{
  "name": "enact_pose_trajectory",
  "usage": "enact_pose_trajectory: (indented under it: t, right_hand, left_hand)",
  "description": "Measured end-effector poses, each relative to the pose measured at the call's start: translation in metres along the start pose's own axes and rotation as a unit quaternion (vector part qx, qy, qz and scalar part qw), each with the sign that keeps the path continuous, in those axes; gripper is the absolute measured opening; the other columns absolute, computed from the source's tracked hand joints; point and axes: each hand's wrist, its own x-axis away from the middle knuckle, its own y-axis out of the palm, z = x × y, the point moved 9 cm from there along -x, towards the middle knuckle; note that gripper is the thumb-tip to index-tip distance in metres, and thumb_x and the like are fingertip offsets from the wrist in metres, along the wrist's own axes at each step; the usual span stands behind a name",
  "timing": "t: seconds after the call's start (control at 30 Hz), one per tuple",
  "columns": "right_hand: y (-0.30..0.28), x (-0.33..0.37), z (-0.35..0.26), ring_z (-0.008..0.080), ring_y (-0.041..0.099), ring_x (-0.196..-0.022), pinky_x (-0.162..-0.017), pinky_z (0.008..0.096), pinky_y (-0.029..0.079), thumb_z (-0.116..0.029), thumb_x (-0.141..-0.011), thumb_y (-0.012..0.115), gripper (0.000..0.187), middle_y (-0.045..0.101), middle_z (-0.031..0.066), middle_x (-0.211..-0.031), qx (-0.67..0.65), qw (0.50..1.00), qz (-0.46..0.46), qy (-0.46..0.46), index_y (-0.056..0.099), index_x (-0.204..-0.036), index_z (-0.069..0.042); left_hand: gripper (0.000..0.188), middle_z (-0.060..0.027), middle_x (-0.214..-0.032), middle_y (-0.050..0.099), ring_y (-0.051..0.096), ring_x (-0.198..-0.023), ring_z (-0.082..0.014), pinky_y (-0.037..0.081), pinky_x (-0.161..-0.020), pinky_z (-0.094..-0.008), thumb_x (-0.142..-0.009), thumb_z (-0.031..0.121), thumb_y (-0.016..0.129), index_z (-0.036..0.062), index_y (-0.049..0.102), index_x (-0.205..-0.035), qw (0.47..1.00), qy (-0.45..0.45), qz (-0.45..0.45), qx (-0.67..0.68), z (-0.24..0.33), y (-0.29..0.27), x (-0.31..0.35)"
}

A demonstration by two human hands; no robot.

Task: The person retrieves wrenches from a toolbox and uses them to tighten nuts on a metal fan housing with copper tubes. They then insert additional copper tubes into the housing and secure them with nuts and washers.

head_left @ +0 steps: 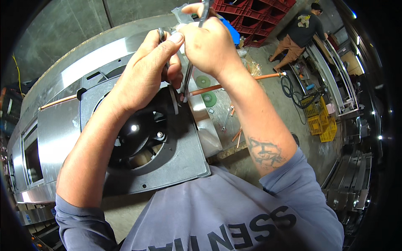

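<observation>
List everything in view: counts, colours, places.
Fan plate: one, dark grey, beneath the hands
Copper pipe: two stretches, brownish, left and right of the plate
Steel panelling: count unclear, silver, left
Discs: two, green, right of the plate
Small tool: one, silver, below the discs
Unclear item: one, blue, top centre
Stacked crates: several, red, top
Low crates: several, yellow, right
Coworker: one, dark top, upper right
Long metal tool: one, grey, in right hand
Metal handle: one, grey, in left hand
Left hand: one, bare, over the plate
Right hand: one, bare, upper centre
</observation>
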Motion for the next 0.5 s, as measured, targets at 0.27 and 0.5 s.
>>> enact_pose_trajectory:
  t: [0.27,0.5]
  right_hand:
    - [0.089,0.026,0.054,0.021,0.065,-0.064,-0.058,0.0376,0.049,-0.014,-0.09,0.053,0.027,0.067,0.0157,-0.071,-0.226,0.83,-0.337,0.383,0.071,-0.084,0.005]
    - [-0.09,0.043,-0.009,0.007,0.054,-0.063,-0.058,0.0249,0.044,-0.021,-0.11,0.05,0.019,0.058,0.0011,-0.072,-0.33,0.917,0.196,0.109,0.055,-0.11,-0.003]
  left_hand:
    - [0.045,-0.0042,-0.073,0.052,0.059,-0.067,-0.0165,0.05,-0.067,-0.0309,-0.107,0.048,0.05,0.0032,0.046,-0.109,1.0,0.008,-0.014,0.003,0.002,0.003,-0.002]
    - [0.033,-0.0046,-0.071,0.047,0.056,-0.064,-0.0194,0.045,-0.062,-0.0321,-0.107,0.044,0.05,0.0109,0.047,-0.111,1.0,-0.016,0.003,0.013,-0.001,0.002,-0.001]
